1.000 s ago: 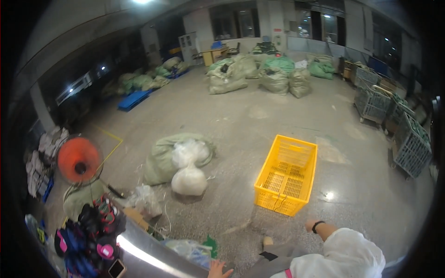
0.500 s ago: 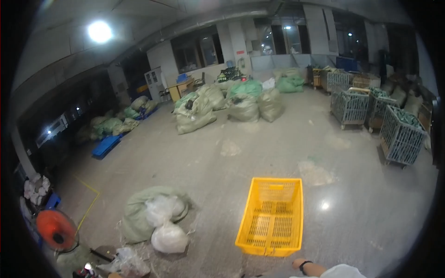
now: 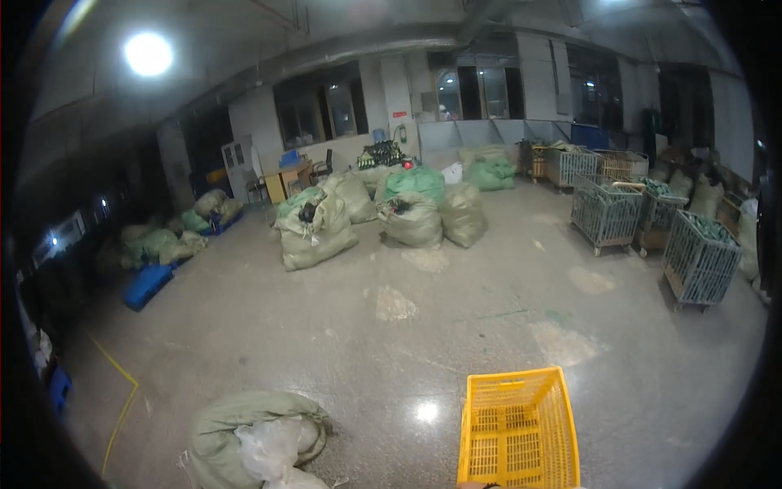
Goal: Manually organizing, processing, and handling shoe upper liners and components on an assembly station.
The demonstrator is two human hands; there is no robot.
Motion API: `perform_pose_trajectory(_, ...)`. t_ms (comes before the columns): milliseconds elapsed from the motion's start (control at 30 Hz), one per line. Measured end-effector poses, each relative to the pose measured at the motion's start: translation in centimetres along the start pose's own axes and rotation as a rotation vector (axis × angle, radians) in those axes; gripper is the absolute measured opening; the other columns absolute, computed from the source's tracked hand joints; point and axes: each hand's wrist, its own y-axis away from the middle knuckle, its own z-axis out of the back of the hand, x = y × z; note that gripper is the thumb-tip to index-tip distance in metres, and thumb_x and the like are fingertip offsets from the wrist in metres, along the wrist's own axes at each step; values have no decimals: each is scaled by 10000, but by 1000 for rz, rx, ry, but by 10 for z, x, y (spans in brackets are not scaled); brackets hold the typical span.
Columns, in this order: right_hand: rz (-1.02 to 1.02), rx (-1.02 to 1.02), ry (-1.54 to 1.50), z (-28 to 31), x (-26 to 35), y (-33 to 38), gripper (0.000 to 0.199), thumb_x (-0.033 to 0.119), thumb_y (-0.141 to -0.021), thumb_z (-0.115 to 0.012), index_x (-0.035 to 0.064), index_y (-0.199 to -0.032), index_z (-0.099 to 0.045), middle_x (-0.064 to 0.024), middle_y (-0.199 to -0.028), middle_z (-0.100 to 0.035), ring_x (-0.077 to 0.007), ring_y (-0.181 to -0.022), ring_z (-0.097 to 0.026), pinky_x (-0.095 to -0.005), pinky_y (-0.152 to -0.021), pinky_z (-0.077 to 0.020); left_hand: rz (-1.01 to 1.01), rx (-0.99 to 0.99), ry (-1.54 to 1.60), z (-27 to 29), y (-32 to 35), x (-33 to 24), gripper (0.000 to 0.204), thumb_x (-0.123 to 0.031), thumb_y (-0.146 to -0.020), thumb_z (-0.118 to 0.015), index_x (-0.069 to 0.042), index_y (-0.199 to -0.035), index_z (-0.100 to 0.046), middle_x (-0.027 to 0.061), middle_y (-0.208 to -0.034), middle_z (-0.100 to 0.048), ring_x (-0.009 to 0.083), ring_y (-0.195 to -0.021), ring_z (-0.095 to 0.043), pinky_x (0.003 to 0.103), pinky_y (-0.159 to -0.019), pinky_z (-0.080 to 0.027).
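Note:
A yellow plastic crate (image 3: 515,376) with slotted walls and floor stands on the floor at the lower right of centre, and nothing shows inside it. Just a sliver of my right hand (image 3: 472,486) and its dark wristband shows at the lower edge, by the crate's near end. Its fingers are out of sight, so whether it grips the crate is unclear. My left hand is outside the view. To the left of the crate lies a pale green woven sack (image 3: 213,436), with a whitish translucent plastic bag (image 3: 269,450) at its mouth.
Full woven sacks (image 3: 322,244) stand mid-floor ahead. Grey wheeled cage carts (image 3: 604,213) line the right side. At left are a blue pallet (image 3: 148,285), more sacks (image 3: 155,244) and a yellow floor line (image 3: 119,371). A desk (image 3: 289,178) is at the back.
The view has tilted up and shifted, so the crate and the near sack sit lower in the picture. My right hand has moved nearly out of view. The orange fan at left has left view.

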Motion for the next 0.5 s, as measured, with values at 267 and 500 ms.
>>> perform_pose_trajectory(267,-65,84,-463,94,19,-73,427,336,-806,-528,84,-1150,-515,-148,-1071,-582,-287,-993,-541,-408,-844,-422,252,9,-62,159,-95,-5,339,-262,-834,-443,-12,-1029,-562,204,-1061,-558,346,-972,-536,398,-815,-439)
perform_pose_trajectory(500,-159,-56,-272,222,-69,-203,384,321,-807,-501,73,-1097,-544,-149,-1050,-588,-302,-959,-554,-407,-829,-430,57,181,49,161,-364,-16,431,-352,-787,-519,-76,-1118,-539,197,-1148,-519,303,-1078,-482,403,-856,-401)
